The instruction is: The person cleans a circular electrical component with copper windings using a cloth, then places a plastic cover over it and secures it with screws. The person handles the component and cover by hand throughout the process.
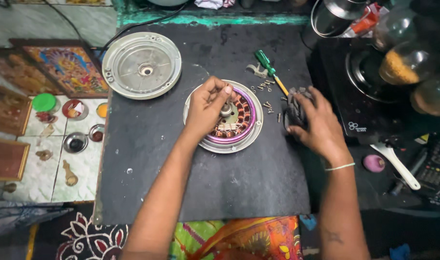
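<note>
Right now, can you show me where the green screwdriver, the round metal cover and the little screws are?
Green screwdriver (264,60): head view, on its green handle.
Round metal cover (128,72): head view, on its inner face, left of centre.
Little screws (264,86): head view, middle of the loose pile.

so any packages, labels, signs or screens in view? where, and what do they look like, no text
Red packet: top right, crumpled, red and white, beside a steel pot.
Small white logo mark: on the black cooktop, right of the right hand.
Remote: far right, black, grey buttons.
No screens or signs visible.

Left hand (208,110) pinching, right hand (312,120) cupped
</note>
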